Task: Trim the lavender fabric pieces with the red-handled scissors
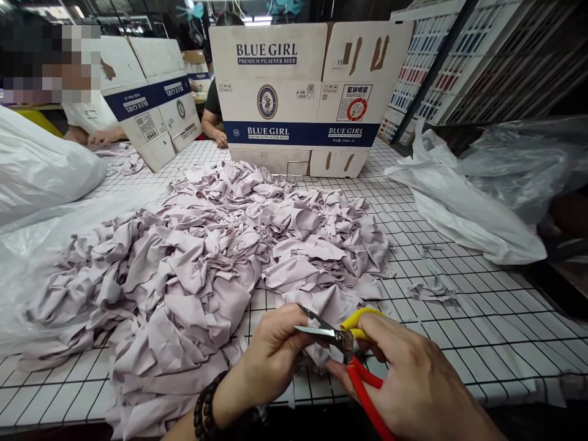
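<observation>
My right hand (pixel 407 367) grips scissors (pixel 344 340) with one yellow and one red handle. Their blades are parted and point left, by the fingertips of my left hand (pixel 278 349). Pinched in my left hand is a piece of pale mauve fabric (pixel 319 352), which hangs behind and below the blades. A dark beaded bracelet circles my left wrist. Beyond both hands a large heap of the same fabric (pixel 197 269) spreads over the grid-patterned table.
Upright cartons (pixel 294 104) stand at the back, with two people behind. A white plastic bag (pixel 473 202) lies at the right, another (pixel 41 165) at the left. Fabric scraps (pixel 432 291) lie right of the heap. The table's front edge (pixel 505 392) is close below.
</observation>
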A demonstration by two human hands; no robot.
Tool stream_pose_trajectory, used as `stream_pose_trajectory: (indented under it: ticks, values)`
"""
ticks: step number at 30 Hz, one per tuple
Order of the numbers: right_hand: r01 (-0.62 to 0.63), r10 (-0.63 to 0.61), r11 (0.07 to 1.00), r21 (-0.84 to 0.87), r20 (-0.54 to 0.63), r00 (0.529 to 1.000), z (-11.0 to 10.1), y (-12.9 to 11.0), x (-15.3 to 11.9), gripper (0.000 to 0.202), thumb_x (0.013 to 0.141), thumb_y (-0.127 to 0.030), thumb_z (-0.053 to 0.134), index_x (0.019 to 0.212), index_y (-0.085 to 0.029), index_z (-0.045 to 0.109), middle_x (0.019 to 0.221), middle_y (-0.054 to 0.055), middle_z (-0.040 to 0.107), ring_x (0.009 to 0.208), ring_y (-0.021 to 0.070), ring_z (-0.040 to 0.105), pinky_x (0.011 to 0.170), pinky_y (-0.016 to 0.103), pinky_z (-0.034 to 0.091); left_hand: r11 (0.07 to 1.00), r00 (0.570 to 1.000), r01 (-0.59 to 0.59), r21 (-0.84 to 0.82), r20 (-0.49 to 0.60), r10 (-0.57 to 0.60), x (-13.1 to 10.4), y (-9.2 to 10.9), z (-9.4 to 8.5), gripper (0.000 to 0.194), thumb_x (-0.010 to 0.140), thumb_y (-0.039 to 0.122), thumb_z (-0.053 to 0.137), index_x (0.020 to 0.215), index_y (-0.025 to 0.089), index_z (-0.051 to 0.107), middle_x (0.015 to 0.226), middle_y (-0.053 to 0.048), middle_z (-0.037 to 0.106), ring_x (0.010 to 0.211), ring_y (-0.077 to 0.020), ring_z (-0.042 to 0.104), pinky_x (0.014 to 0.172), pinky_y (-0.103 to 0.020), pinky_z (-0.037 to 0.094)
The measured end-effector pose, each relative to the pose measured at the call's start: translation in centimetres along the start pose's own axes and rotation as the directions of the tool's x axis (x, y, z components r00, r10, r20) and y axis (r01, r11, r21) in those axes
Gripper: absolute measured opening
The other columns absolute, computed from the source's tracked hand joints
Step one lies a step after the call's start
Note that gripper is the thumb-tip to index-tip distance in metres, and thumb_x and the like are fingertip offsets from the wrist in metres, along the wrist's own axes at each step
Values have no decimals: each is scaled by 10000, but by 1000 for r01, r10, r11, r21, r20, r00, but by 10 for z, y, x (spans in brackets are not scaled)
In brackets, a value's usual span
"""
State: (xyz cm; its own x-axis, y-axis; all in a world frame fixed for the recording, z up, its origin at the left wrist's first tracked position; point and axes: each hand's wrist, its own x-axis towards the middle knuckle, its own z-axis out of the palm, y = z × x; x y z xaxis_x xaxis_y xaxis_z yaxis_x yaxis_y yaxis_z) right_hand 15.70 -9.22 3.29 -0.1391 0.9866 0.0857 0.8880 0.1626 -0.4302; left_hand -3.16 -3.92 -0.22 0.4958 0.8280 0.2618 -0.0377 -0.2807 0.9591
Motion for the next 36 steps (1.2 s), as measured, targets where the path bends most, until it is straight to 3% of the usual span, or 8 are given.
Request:
stream_pose_trajectory:
  ticks: [5,17,22,29,32,36]
  values:
    - [9,-9,1000,-19,-13,1000,0,-1,1,240,719,-361,694,716,-248,483,624,-25,562,500,145,500,463,247,391,1000,1000,-12,-23,0,12,0,1,0,338,950,340,508,757,156,716,676,-37,630,659,-130,533,624,-220,385]
    - [18,-20,999,-29,-69,997,6,3,-2,301,765,-459,654,649,-238,486,531,-44,524,431,112,453,421,218,345,989,992,126,-79,6,-126,0,1,0,395,933,422,506,734,154,718,676,-37,583,625,-129,516,593,-229,406]
    - [49,-52,998,-29,-112,992,8,5,-1,345,752,-451,670,607,-229,449,499,-54,488,419,98,433,410,205,323,989,992,127,-78,32,-125,0,2,-1,395,940,412,495,730,159,713,656,-37,551,677,-145,531,593,-229,397]
    - [93,-90,996,5,-184,979,10,13,2,390,723,-407,698,544,-211,412,454,-61,412,402,78,352,400,204,267,980,983,173,-95,84,-165,1,1,-3,427,934,449,486,716,153,703,660,-29,515,591,-115,460,522,-214,351]
    - [-59,72,974,217,-52,996,10,29,6,423,726,-433,707,548,-212,392,474,-60,397,433,86,348,403,208,269,971,977,204,-123,83,-194,2,-2,-4,426,917,469,506,711,147,692,663,-21,497,553,-98,440,492,-207,337]
    - [-335,225,744,578,255,940,18,53,-2,302,762,-460,691,802,-220,512,726,-14,570,602,135,532,547,231,447,942,969,245,-228,78,-233,3,-5,-4,422,892,483,547,698,129,671,649,2,454,467,-59,402,422,-193,299]
